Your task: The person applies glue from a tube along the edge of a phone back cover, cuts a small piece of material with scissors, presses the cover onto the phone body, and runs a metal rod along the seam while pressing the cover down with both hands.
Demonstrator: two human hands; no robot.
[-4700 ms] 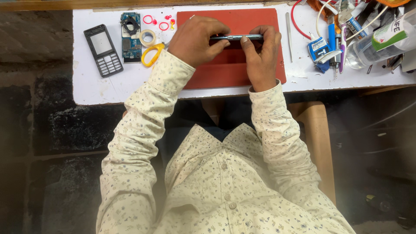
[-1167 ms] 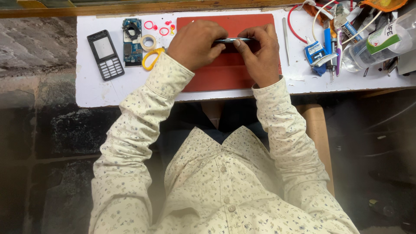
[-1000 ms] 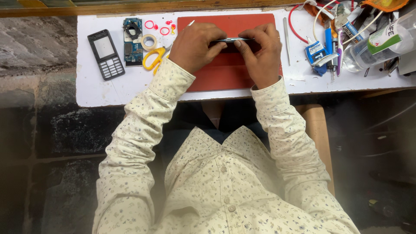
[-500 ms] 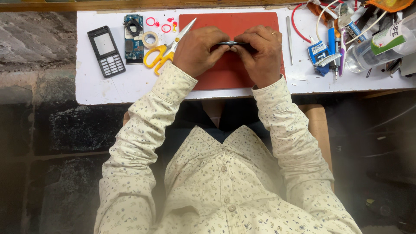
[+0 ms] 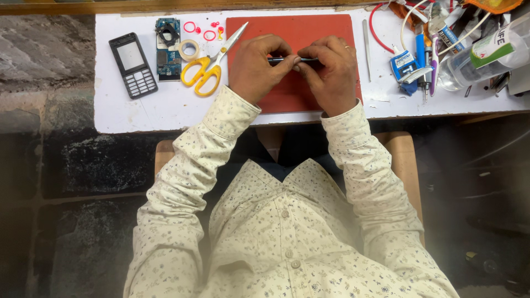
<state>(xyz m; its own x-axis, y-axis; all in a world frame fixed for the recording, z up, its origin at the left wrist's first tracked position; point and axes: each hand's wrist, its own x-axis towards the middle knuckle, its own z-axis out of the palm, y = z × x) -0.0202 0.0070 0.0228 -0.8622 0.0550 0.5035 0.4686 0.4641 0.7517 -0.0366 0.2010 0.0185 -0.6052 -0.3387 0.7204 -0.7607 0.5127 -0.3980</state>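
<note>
Head view: both hands meet over the red mat (image 5: pixel 309 33) on the white table (image 5: pixel 138 113). Left hand (image 5: pixel 255 69) and right hand (image 5: pixel 330 72) have fingertips pinched onto a thin dark phone (image 5: pixel 292 59), held edge-on just above the mat. Left of them lie yellow scissors (image 5: pixel 207 69), a tape roll (image 5: pixel 189 49), a circuit board (image 5: pixel 167 47) and a keypad phone (image 5: pixel 132 65). Far right there's a clear bottle (image 5: pixel 480 55), contents unclear, among tubes and wires. Stone floor below.

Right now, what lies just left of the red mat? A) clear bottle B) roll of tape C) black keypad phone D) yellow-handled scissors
D: the yellow-handled scissors lie against the left edge of the red mat, blades pointing onto it; the phone and tape sit farther left.
</note>
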